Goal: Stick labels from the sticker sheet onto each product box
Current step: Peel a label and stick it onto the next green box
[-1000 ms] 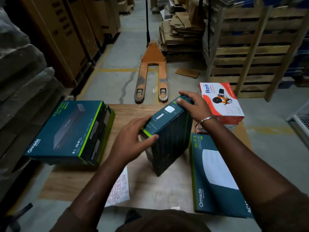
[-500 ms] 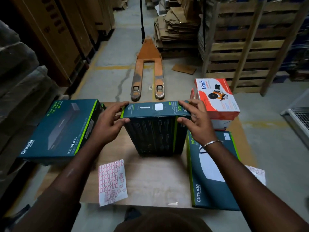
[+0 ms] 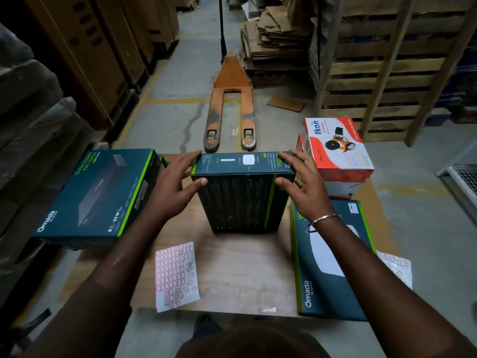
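Two hands' grip closed on upright box (image 3: 244, 200), left hand (image 3: 173, 187), right hand (image 3: 304, 189), two sticker sheets.

Both hands, the left hand (image 3: 172, 188) and the right hand (image 3: 303, 188), are bare, with no gloves or rings visible. A thin silver bangle (image 3: 325, 218) circles the right wrist. A dark brown sleeve (image 3: 85, 313) covers the left upper arm, at seven o'clock in the view.
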Motion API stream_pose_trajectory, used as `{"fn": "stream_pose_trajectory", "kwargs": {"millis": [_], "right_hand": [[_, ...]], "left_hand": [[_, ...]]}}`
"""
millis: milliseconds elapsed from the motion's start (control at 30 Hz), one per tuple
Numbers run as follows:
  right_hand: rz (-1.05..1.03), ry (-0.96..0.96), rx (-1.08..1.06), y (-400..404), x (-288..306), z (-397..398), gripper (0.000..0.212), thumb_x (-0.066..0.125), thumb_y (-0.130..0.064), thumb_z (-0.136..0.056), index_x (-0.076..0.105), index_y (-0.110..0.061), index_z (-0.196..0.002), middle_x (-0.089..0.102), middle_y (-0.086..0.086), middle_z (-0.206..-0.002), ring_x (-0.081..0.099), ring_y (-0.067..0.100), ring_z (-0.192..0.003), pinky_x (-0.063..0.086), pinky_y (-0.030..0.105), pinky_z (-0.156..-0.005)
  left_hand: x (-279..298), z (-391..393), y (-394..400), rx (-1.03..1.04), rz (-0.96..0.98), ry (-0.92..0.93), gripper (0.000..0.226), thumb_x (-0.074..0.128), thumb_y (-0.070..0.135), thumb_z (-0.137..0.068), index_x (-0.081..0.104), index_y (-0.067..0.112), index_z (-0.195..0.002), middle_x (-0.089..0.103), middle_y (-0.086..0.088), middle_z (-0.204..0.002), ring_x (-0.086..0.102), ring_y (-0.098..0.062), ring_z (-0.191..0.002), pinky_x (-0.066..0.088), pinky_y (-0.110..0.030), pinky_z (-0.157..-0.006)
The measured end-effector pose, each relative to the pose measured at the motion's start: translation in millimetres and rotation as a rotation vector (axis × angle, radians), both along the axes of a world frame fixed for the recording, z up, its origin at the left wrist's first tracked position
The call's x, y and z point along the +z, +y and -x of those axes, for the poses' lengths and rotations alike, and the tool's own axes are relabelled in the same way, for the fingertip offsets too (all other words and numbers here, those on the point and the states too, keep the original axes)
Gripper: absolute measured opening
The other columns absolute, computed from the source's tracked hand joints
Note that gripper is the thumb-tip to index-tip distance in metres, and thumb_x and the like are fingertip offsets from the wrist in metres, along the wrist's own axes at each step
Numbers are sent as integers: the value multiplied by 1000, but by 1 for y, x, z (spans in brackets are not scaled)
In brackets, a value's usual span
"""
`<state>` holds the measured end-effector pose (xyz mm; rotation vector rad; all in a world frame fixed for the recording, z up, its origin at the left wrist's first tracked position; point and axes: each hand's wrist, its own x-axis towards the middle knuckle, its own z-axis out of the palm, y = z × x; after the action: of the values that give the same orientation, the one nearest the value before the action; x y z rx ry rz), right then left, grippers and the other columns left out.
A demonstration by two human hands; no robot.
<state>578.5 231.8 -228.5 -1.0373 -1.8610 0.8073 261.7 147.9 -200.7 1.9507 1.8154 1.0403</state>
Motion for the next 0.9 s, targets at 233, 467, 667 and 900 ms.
{"fn": "stream_pose_trajectory", "kwargs": {"millis": [233, 467, 667, 900], "right_hand": [[-79, -59, -37, -5, 8, -1, 59, 76, -27, -92, 56, -24, -148, 41, 1, -155, 37, 15, -148, 36, 31, -120], [-325, -63, -117, -26, 36, 10, 43, 73, -19, -97, 64, -15, -138, 51, 7, -145, 44, 15, -139, 37, 28, -116], [-480, 5, -46, -63, 39, 37, 22, 67, -5, -97, 74, -4, -118, 64, 10, -111, 60, 27, -107, 47, 40, -95], [-297, -55, 160, -114, -20, 79, 20, 63, -6, -99, 75, -7, -115, 65, 5, -102, 59, 26, -95, 48, 42, -82]], "left_hand": [[-3, 0, -4, 15, -15, 3, 71, 74, 21, -97, 40, 21, -159, 46, -3, -155, 47, -15, -140, 43, -33, -110], [6, -4, -16, 45, -114, 19, 68, 70, 30, -95, 44, 20, -156, 47, -3, -153, 48, -17, -140, 42, -26, -111], [-6, -25, -62, 130, -191, -137, 51, 70, 9, -95, 57, 14, -144, 57, -4, -135, 60, -7, -124, 48, -17, -98], [-83, -3, -131, 230, 93, -359, 38, 67, 21, -95, 66, 23, -132, 66, 12, -128, 70, -13, -107, 58, -24, -84]]}}
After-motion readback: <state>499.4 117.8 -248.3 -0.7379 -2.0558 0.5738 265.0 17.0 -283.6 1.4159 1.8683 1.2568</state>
